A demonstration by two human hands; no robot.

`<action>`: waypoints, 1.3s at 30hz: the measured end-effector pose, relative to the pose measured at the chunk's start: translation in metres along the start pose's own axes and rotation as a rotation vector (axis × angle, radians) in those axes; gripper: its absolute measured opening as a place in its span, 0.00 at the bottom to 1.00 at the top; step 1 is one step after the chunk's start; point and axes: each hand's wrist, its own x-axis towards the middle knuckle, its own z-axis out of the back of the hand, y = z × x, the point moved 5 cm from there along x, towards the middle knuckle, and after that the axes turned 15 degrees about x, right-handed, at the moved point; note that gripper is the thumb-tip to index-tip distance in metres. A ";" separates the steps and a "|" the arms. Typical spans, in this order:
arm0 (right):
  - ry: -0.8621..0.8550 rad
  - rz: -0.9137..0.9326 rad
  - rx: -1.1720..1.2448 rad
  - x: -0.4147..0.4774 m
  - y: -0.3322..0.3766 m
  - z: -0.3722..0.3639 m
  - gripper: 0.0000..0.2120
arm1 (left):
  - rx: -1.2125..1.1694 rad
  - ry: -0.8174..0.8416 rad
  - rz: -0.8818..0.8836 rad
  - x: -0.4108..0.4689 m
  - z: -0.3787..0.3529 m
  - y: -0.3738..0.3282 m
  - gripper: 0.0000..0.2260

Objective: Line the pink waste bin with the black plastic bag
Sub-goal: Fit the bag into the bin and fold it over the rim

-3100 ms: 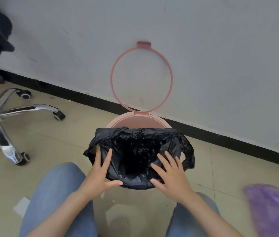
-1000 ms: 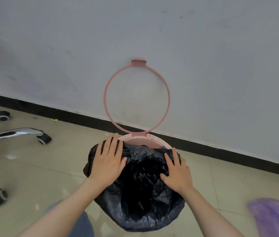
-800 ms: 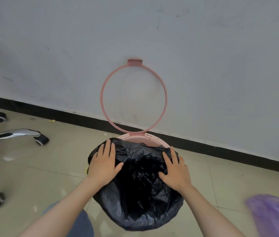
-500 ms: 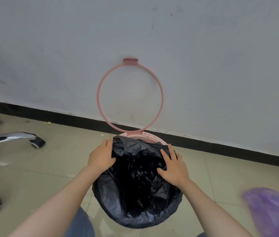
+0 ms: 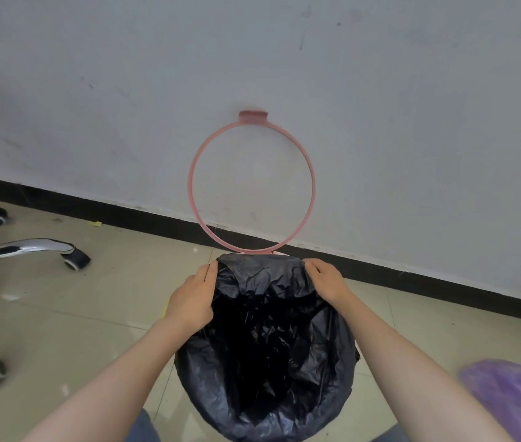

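Far left of the grip, on the tiled floor: chrome chair legs point(image 5: 20, 250) with castors. Left hand point(image 5: 192, 301) curled over the far-left edge of the black plastic bag point(image 5: 265, 339), fingers pinching the film. Between both hands, the bag spread open over the pink waste bin point(image 5: 280, 253), hiding nearly all its rim. Just above, the pink ring point(image 5: 252, 183) upright against the wall. Right hand point(image 5: 324, 280) pinching the far-right edge. Far right, a blurred purple bag point(image 5: 514, 397).

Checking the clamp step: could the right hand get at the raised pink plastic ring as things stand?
Probably yes. The right hand is on the far edge of the black plastic bag, just below the raised pink plastic ring, and nothing lies between them; it would have to let go of the bag first.
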 end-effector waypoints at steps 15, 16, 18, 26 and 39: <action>-0.209 -0.356 0.356 0.025 -0.026 0.007 0.08 | -0.124 0.059 0.016 0.001 0.002 -0.005 0.33; -0.230 -0.339 0.362 0.025 -0.025 0.009 0.07 | -0.178 0.064 0.035 0.002 0.001 -0.003 0.32; -0.330 -0.232 0.302 0.018 -0.020 0.017 0.08 | -0.331 0.064 0.067 0.002 0.001 0.001 0.31; 0.107 0.759 -0.936 -0.056 -0.003 0.008 0.29 | -0.620 0.062 0.165 -0.006 0.004 0.016 0.35; 0.642 0.289 -1.589 -0.059 -0.038 -0.041 0.31 | 0.935 0.051 -0.379 -0.005 -0.019 -0.053 0.30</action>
